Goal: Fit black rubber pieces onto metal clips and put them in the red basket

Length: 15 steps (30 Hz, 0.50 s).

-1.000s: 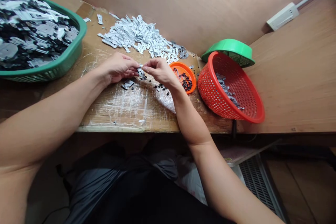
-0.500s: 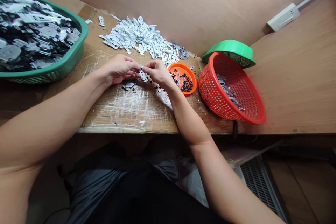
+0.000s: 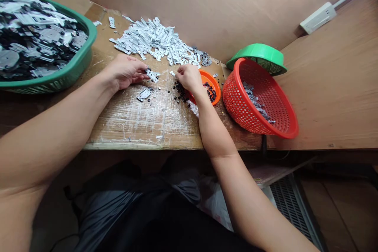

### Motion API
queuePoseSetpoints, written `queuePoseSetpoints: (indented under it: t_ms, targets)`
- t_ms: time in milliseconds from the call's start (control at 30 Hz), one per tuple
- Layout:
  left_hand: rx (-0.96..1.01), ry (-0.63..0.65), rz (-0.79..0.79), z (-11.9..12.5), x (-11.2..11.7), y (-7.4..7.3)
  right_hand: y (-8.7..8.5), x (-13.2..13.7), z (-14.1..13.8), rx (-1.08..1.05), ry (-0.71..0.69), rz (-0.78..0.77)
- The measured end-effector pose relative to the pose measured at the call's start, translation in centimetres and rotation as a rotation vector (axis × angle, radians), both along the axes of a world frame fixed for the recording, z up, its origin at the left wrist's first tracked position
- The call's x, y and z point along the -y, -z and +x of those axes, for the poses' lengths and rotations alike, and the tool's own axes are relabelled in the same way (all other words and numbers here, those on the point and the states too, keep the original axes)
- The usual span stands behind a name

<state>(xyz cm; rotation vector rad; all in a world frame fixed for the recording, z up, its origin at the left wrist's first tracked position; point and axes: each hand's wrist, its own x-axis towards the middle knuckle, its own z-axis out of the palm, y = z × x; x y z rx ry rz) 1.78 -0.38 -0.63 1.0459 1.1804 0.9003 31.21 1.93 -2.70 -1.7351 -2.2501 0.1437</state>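
My left hand (image 3: pixel 127 73) pinches the edge of a small silvery metal plate (image 3: pixel 152 75) with holes and dark bits on it, held just over the tabletop. Below it, a similar metal plate (image 3: pixel 145 93) lies flat on the worn table (image 3: pixel 126 120). My right hand (image 3: pixel 189 78) is at the left side of an orange dish (image 3: pixel 217 93), with its fingers drawn together and pointing down. Whatever is between those fingertips is hidden. Small black parts (image 3: pixel 180 93) lie loose beneath that hand, and more sit in the dish.
A heap of pale metal strips (image 3: pixel 159 41) lies against the back wall. At the left stands a green basket (image 3: pixel 88 49) full of metal and black pieces. A red basket (image 3: pixel 240 104) with metal parts leans at the right, before a bright green basket (image 3: pixel 254 52).
My hands have moved apart. The right hand has left the metal plate and gone right to the loose black parts; the left hand has shifted slightly left, still holding the plate.
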Motion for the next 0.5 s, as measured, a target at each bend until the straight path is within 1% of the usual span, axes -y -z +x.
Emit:
queuePoseSetpoints:
  t_ms: [100,200,300,400,500]
  targets:
    - [-0.023,0.052,0.038,-0.2,-0.1,0.3,0.4,-0.3,-2.2,0.075,0.078,-0.025]
    - [-0.046,0.047,0.047,-0.1,0.0,0.2,0.7,-0.4,-3.1,0.138,0.037,-0.056]
    - [-0.063,0.023,0.032,-0.1,0.0,0.2,0.6,-0.4,-3.0,0.126,-0.006,-0.048]
    - [-0.062,0.028,0.021,-0.3,-0.2,0.3,-0.5,0.2,-2.7,-0.013,-0.006,-0.039]
    - [-0.064,0.022,0.043,-0.3,-0.2,0.3,-1.9,1.6,-2.7,-0.296,0.014,-0.047]
